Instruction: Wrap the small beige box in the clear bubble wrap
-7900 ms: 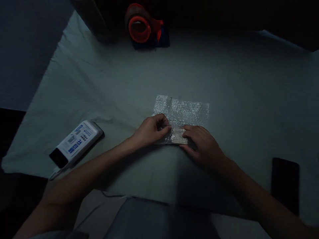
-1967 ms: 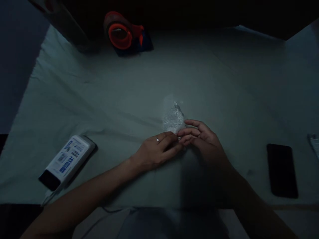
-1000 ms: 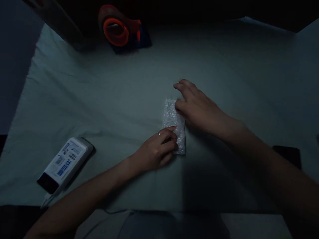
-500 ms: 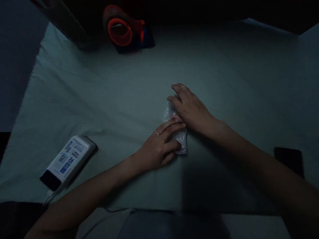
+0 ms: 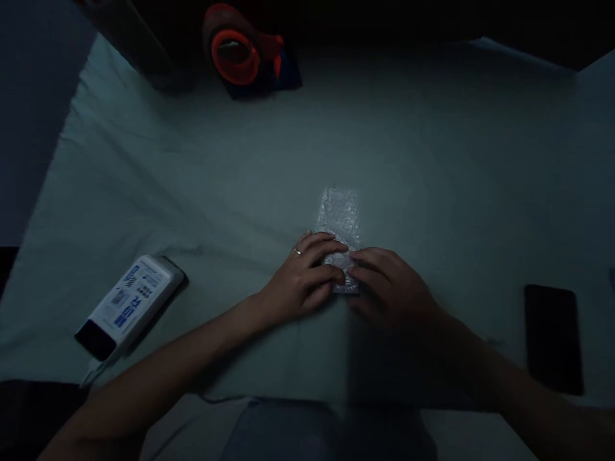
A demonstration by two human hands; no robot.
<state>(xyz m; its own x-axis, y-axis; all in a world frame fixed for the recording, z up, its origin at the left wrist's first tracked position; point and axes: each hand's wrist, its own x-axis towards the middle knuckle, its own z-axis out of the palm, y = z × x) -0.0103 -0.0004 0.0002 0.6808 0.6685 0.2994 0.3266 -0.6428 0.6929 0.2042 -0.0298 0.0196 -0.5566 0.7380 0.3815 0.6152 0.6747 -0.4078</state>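
Note:
A strip of clear bubble wrap [image 5: 340,208] lies flat on the cloth, its near end folded over into a small bundle. My left hand [image 5: 307,275], with a ring on one finger, grips the bundle from the left, fingers curled over its top. From the right, my right hand [image 5: 389,282] closes its fingertips on the bundle's right edge, slightly smeared by motion. What the bundle contains, if anything, is hidden by the wrap and my fingers.
An orange-red tape dispenser [image 5: 235,56] stands at the back left beside a dark roll [image 5: 139,48]. A white power bank [image 5: 129,307] with a cable lies at the left. A dark phone [image 5: 553,339] lies on the right of the pale green cloth [image 5: 432,160].
My right hand has come down from the wrap's far part to the bundle's right edge and closed on it. The far flap is now uncovered, and a pinkish patch seen earlier is hidden.

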